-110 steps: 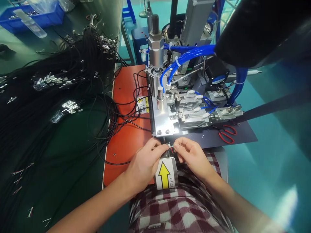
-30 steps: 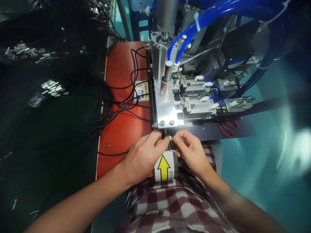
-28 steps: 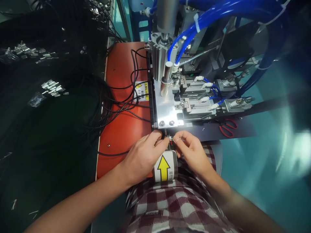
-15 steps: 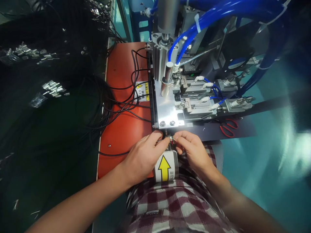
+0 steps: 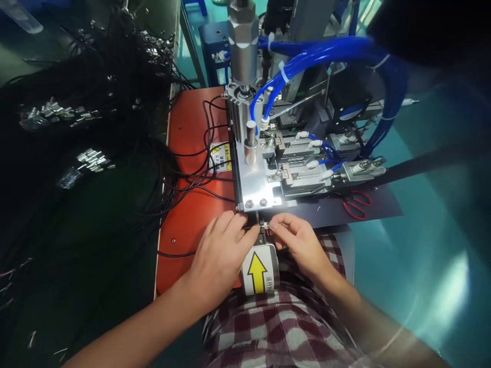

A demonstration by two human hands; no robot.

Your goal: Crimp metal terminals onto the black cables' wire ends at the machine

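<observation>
My left hand (image 5: 220, 253) is closed, its thumb and index finger pressing at the end of a black cable (image 5: 176, 254) that runs in under the palm from the left. My right hand (image 5: 301, 240) pinches a small metal connector (image 5: 265, 225) between thumb and fingers. A bit of red wire shows just below that connector. Both sets of fingertips meet at a small dark holder (image 5: 262, 238) in front of the machine's bright metal plate (image 5: 251, 191). The exact grip of the left fingers is partly hidden.
A pneumatic machine (image 5: 245, 117) with blue hoses (image 5: 330, 48) rises just beyond my hands. Red-handled scissors (image 5: 356, 207) lie at right. Black cables cross the red base (image 5: 192, 204); piled metal connectors (image 5: 94, 159) lie farther left. A yellow-arrow label (image 5: 258, 271) is nearest me.
The camera view has shifted, so the machine sits lower and a little left. My left fingers look flatter over the holder; both hands stay at the same spot by the plate.
</observation>
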